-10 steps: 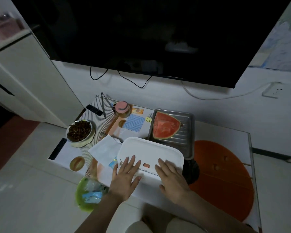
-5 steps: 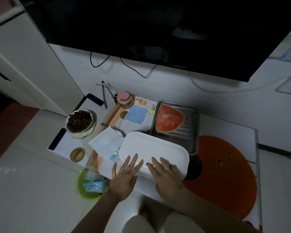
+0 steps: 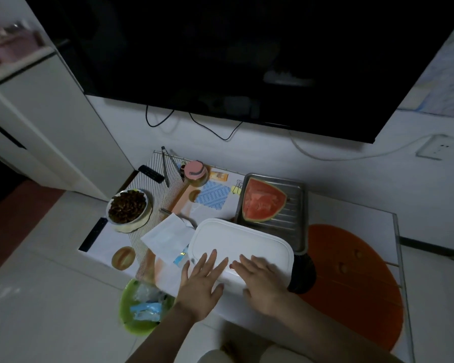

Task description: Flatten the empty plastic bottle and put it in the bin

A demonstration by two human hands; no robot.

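Observation:
My left hand [image 3: 201, 286] and my right hand [image 3: 264, 285] lie flat, fingers spread, on the near edge of a white rectangular lidded box [image 3: 241, 244] on the low table. Neither hand grips anything. A green bin [image 3: 127, 320] stands on the floor by the table's near left corner, with blue and clear wrappers inside. No plastic bottle shows in this view. A dark round object [image 3: 303, 275] peeks out from under the box's right end.
A metal tray [image 3: 296, 203] holds a watermelon slice [image 3: 261, 203]. A bowl of dark snacks [image 3: 127, 208], white paper [image 3: 168, 237], a pink-lidded jar [image 3: 194, 172], tongs, remotes and an orange mat [image 3: 351, 279] sit on the table. A large dark TV hangs above.
The camera view shifted slightly. Both hands slid a little toward the box's near edge and stay flat on its lid.

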